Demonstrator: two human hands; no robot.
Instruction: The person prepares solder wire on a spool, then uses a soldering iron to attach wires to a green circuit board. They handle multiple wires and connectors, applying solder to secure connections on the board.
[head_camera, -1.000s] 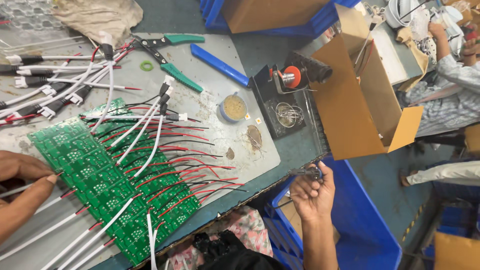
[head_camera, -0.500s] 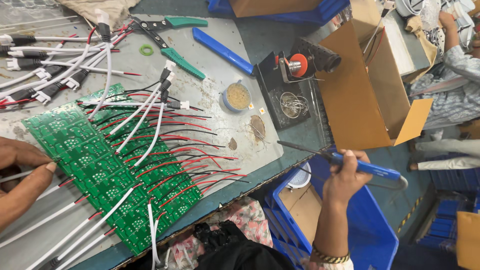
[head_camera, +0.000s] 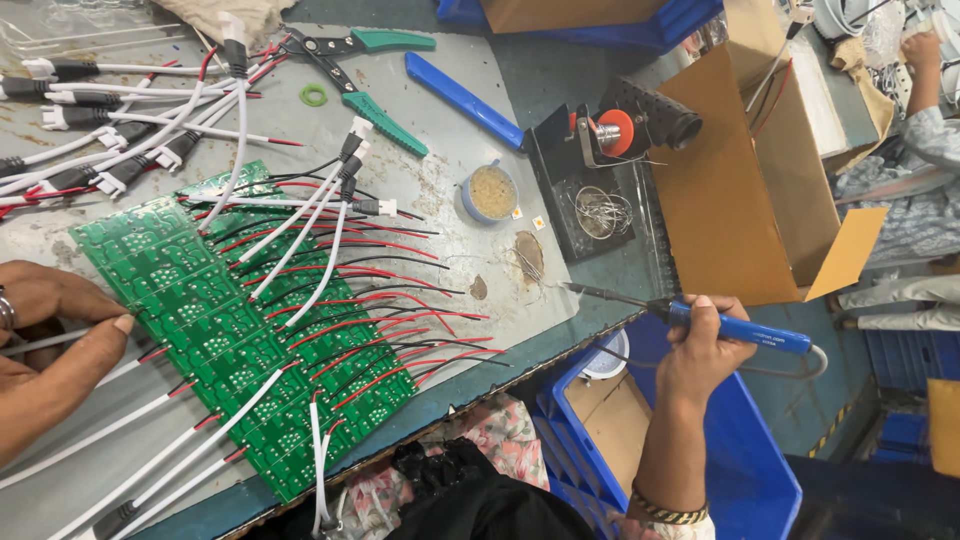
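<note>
on the worn grey worktable (head_camera: 450, 210), a green panel of small circuit boards (head_camera: 230, 330) lay at a slant, and the right hand (head_camera: 700, 350) had its fingers wrapped tight round the blue handle of a soldering iron (head_camera: 700, 318), whose dark tip pointed left over the table's near edge, just short of the loose ends of the red and black wires (head_camera: 400, 330). the left hand (head_camera: 50, 330) rested at the panel's left edge, thumb and fingers pinched shut on a thin white cable (head_camera: 30, 342). judging by how things lay, the work looked well along: many red and black leads and several white cables (head_camera: 310, 235) already ran from the boards across much of the panel, though whether every pad was joined could not be told, and a bundle of spare white cables with connectors (head_camera: 110, 120) lay unused at the far left. as for containers, a small round tin (head_camera: 490, 192) held a tan, grainy paste, probably flux; the black iron stand (head_camera: 590, 190) carried a coil of fine wire in its tray and an orange spool on top; an open cardboard box (head_camera: 740, 180) stood beside it, its contents hidden; a blue plastic crate (head_camera: 720, 470) below the table edge held a cardboard piece and a small white round thing. green-handled cutters (head_camera: 370, 80) and a blue tool (head_camera: 465, 100) lay at the far side, and another person's sleeve (head_camera: 920, 170) showed at the right.
</note>
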